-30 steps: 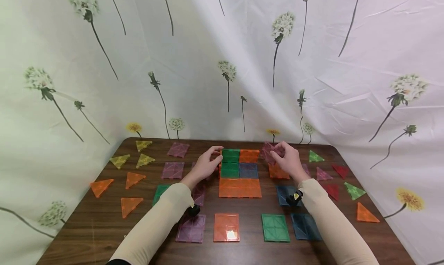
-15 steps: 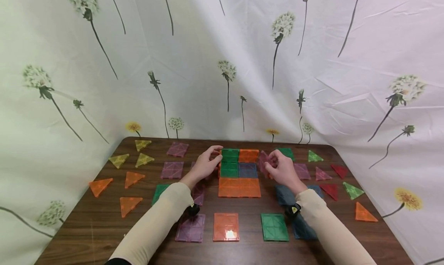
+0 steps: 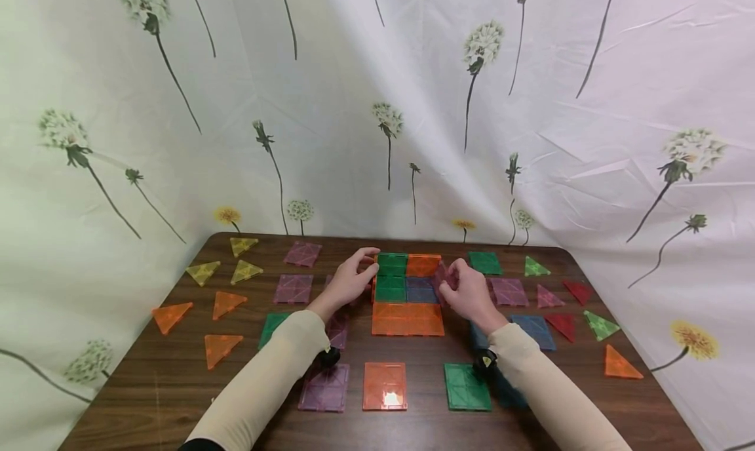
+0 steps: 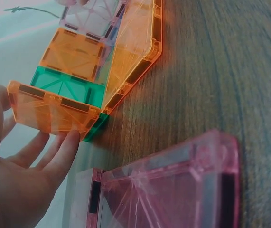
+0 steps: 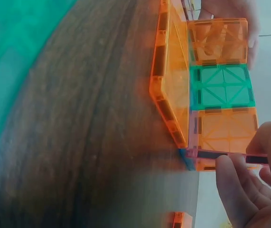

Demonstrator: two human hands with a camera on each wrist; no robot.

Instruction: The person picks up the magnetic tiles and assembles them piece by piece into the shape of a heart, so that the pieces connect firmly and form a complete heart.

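Observation:
On the table, translucent magnetic tiles form a small structure. Its floor has a green tile (image 3: pixel 390 290), a blue tile (image 3: pixel 421 290) and a wide orange panel (image 3: pixel 407 320) in front. A green tile (image 3: pixel 392 263) and an orange tile (image 3: pixel 423 265) stand upright along the back. My left hand (image 3: pixel 349 279) rests its extended fingers against the outside of an upright orange tile (image 4: pixel 50 111) on the left. Thumb and fingers of my right hand (image 3: pixel 468 292) pinch a pink-purple tile (image 5: pixel 211 154), held upright at the right edge. Whether it touches the floor tile is unclear.
Orange triangles (image 3: pixel 219 351) and yellow triangles (image 3: pixel 203 273) lie at left; red triangles (image 3: pixel 560 325) and green triangles (image 3: pixel 601 324) at right. Square tiles, including orange (image 3: pixel 385 387), green (image 3: pixel 467 387) and purple (image 3: pixel 324 388), lie nearer. A flowered curtain (image 3: pixel 348 156) hangs behind.
My right hand has moved left and slightly towards me, bringing the pink-purple tile from apart to the structure's right edge. My left hand has stayed in place.

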